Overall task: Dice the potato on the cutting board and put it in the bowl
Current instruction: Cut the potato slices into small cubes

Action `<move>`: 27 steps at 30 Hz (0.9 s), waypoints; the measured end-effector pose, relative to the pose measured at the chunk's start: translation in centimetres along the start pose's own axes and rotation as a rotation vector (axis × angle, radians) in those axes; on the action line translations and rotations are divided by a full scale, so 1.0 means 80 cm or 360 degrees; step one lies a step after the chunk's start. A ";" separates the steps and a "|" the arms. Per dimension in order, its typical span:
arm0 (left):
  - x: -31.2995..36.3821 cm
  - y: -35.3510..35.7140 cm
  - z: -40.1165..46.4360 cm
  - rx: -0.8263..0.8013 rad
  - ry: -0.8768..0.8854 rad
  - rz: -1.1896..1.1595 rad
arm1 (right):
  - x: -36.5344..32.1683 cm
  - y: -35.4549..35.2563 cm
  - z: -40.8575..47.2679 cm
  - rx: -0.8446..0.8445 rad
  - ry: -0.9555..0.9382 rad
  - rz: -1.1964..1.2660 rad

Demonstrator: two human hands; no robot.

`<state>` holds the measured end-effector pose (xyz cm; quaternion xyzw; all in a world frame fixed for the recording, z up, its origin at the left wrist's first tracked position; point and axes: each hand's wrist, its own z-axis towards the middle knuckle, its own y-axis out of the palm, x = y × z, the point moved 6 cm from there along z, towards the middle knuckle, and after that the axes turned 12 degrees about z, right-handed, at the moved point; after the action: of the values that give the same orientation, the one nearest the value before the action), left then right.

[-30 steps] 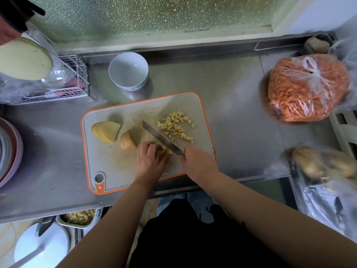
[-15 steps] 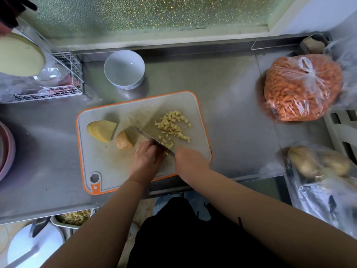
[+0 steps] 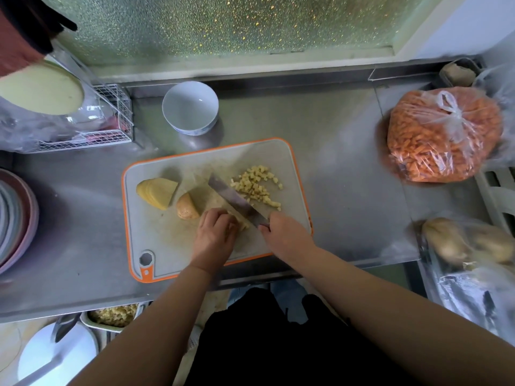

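Observation:
An orange-rimmed cutting board lies on the steel counter. On it sit a stack of potato slices, an unpeeled potato end and a pile of diced potato. My left hand curls over potato strips, mostly hidden beneath it. My right hand grips the handle of a knife, its blade down beside my left fingers. An empty white bowl stands behind the board.
A bag of diced carrot lies at the right, a bag of whole potatoes nearer. A wire rack and stacked plates are at the left. A tray of diced potato sits below the counter edge.
The knife keeps chopping at the strips under my left hand, its blade shifting slightly. The view has drifted a little; the piles on the board stay put.

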<state>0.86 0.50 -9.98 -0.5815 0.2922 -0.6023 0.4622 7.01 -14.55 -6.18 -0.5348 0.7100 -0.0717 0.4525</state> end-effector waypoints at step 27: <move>-0.008 -0.008 -0.006 0.0014 -0.0147 -0.0176 | 0.005 0.012 0.013 -0.0023 0.0024 0.0037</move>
<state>0.19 1.23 -9.72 -0.6219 0.2355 -0.6007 0.4438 7.04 -14.10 -7.60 -0.5291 0.7201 -0.0654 0.4441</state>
